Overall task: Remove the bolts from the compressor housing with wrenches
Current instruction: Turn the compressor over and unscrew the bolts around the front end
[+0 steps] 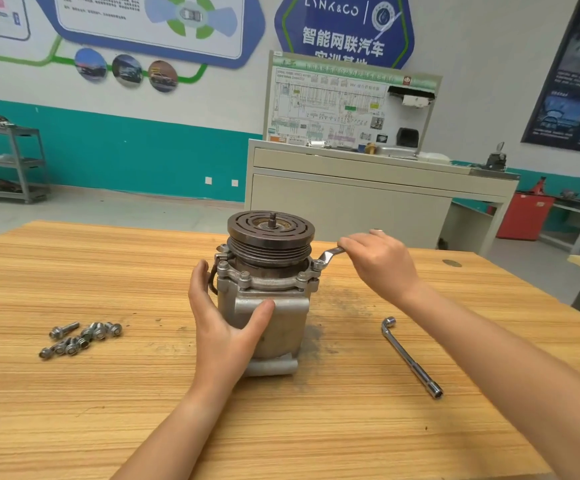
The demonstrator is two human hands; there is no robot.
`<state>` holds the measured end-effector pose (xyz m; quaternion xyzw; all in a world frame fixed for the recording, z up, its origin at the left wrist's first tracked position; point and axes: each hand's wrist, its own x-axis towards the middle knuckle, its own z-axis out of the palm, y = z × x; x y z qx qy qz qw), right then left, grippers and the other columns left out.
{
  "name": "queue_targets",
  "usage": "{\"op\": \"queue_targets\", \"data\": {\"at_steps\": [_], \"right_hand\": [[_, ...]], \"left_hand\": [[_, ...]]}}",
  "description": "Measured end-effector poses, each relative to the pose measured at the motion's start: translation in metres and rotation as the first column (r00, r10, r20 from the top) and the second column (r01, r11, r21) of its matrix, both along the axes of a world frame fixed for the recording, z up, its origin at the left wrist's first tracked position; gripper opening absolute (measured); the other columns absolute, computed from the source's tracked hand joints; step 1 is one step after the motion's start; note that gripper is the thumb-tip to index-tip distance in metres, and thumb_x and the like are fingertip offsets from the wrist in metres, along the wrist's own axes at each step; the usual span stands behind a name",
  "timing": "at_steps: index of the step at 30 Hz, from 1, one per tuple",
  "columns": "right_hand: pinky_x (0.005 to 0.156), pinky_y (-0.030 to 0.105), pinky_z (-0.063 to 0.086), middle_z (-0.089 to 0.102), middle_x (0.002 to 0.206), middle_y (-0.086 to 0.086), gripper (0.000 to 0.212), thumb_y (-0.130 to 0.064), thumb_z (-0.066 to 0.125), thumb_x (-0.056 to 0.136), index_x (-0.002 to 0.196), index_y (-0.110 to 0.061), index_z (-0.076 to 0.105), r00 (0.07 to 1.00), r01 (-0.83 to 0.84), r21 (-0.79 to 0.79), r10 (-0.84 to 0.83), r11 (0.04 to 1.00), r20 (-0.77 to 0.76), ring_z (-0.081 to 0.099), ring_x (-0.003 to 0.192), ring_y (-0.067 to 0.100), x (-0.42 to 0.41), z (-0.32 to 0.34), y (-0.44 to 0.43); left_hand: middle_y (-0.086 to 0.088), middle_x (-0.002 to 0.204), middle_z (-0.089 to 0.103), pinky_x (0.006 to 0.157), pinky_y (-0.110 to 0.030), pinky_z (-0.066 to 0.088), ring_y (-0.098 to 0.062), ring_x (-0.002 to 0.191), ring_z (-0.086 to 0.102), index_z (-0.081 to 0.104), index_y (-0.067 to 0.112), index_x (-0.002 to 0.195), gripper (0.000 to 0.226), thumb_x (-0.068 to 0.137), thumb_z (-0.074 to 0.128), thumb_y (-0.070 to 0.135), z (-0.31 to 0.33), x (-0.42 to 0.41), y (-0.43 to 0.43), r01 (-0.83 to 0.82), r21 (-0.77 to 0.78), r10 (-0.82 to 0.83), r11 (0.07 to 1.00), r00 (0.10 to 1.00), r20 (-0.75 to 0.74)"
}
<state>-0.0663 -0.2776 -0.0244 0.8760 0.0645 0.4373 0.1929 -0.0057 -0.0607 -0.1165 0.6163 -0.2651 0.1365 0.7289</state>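
Hands meet at the middle of the table [108, 427]. The left hand [224, 320] wraps round the compressor [292, 323], thumb on its front and fingers on its left side. The right hand [382, 261] grips a wrench [332, 253] by the handle. The wrench's head sits on a bolt [317, 265] at the compressor's top right edge. Loose bolts [80, 337] lie well left of the left hand. A socket wrench [410, 356] lies on bare wood under the right arm. The table's far edge runs just behind the right hand.

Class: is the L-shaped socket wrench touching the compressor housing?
Apart. The head view shows bare table between the L-shaped socket wrench and the compressor housing.
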Motion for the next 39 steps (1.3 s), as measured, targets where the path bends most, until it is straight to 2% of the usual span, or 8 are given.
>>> {"op": "queue_targets", "data": {"at_steps": [6, 10, 14, 20, 27, 32, 35, 39], "right_hand": [[0.043, 0.031, 0.052, 0.07, 0.071, 0.01, 0.016, 0.011, 0.062, 0.07, 0.077, 0.0, 0.07, 0.996, -0.091, 0.22, 0.085, 0.971, 0.037, 0.066, 0.059, 0.027, 0.036, -0.013, 0.021], [0.062, 0.043, 0.053, 0.069, 0.092, 0.016, 0.029, -0.003, 0.049, 0.092, 0.119, -0.004, 0.059, 0.999, 0.029, 0.437, -0.015, 0.899, -0.036, 0.066, 0.079, 0.033, 0.021, -0.01, 0.015], [0.049, 0.036, 0.038, 0.053, 0.06, 0.007, 0.045, -0.02, 0.036, 0.099, 0.143, -0.021, 0.028, 0.996, 0.06, 0.665, -0.006, 0.744, -0.084, 0.048, 0.05, 0.024, -0.021, -0.003, 0.02], [0.055, 0.031, 0.036, 0.053, 0.068, 0.003, 0.051, -0.023, 0.033, 0.097, 0.141, -0.046, 0.018, 0.902, 0.362, 0.402, -0.206, 0.841, -0.381, 0.053, 0.066, 0.027, -0.069, 0.006, 0.047], [0.045, 0.029, 0.022, 0.03, 0.061, -0.003, 0.069, -0.002, 0.034, 0.088, 0.145, -0.033, 0.012, 0.705, 0.593, 0.044, -0.492, 0.804, -0.51, 0.037, 0.063, 0.022, -0.07, 0.027, 0.082], [0.038, 0.026, 0.02, 0.031, 0.06, 0.0, 0.062, 0.004, 0.042, 0.083, 0.141, -0.004, 0.022, 0.62, 0.604, -0.147, -0.578, 0.783, -0.531, 0.033, 0.052, 0.02, -0.053, 0.036, 0.112], [0.038, 0.026, 0.023, 0.031, 0.059, -0.002, 0.039, -0.001, 0.041, 0.087, 0.125, -0.01, 0.045, 0.613, 0.584, -0.188, -0.581, 0.79, -0.535, 0.032, 0.051, 0.017, -0.05, 0.044, 0.107], [0.041, 0.024, 0.021, 0.033, 0.058, -0.004, 0.042, -0.027, 0.033, 0.093, 0.133, -0.013, 0.032, 0.669, 0.483, -0.168, -0.486, 0.859, -0.562, 0.028, 0.049, 0.011, -0.061, 0.041, 0.085]], "left_hand": [[0.015, 0.149, 0.017, 0.111, -0.018, 0.018, 0.003, 0.139, 0.016, 0.009, 0.051, 0.131, 0.09, 0.059, 0.063, 0.06, -0.001, -0.002, 0.0, -0.004, 0.024, 0.003, 1.0, 1.0, 0.019], [0.019, 0.148, 0.014, 0.111, -0.017, 0.016, 0.008, 0.138, 0.013, 0.007, 0.044, 0.136, 0.097, 0.06, 0.065, 0.058, -0.006, -0.002, 0.002, 0.006, 0.048, -0.006, 0.999, 1.0, -0.006], [0.021, 0.147, 0.012, 0.102, -0.001, 0.013, 0.013, 0.134, 0.011, 0.004, 0.045, 0.136, 0.095, 0.066, 0.068, 0.046, -0.01, -0.003, 0.002, -0.004, 0.103, 0.004, 0.995, 1.0, 0.001], [0.021, 0.146, 0.013, 0.111, -0.02, 0.015, 0.004, 0.139, 0.011, 0.004, 0.043, 0.137, 0.094, 0.068, 0.067, 0.046, -0.011, -0.003, 0.001, -0.004, 0.115, 0.003, 0.993, 1.0, 0.007], [0.02, 0.146, 0.013, 0.11, -0.016, 0.013, 0.005, 0.138, 0.011, 0.005, 0.039, 0.137, 0.092, 0.069, 0.066, 0.046, -0.011, -0.003, 0.003, -0.011, 0.121, 0.01, 0.993, 1.0, 0.012], [0.02, 0.146, 0.012, 0.11, -0.018, 0.014, 0.005, 0.138, 0.011, 0.005, 0.035, 0.143, 0.096, 0.069, 0.066, 0.047, -0.011, -0.003, 0.002, -0.018, 0.128, 0.017, 0.992, 1.0, 0.003], [0.02, 0.146, 0.013, 0.11, -0.019, 0.014, 0.004, 0.138, 0.011, 0.005, 0.039, 0.139, 0.094, 0.069, 0.066, 0.049, -0.011, -0.003, 0.002, -0.014, 0.127, 0.013, 0.992, 1.0, 0.003], [0.022, 0.146, 0.012, 0.109, -0.019, 0.014, 0.007, 0.137, 0.01, 0.004, 0.039, 0.142, 0.098, 0.068, 0.066, 0.057, -0.013, -0.001, 0.003, 0.0, 0.128, 0.0, 0.992, 1.0, 0.001]]}}
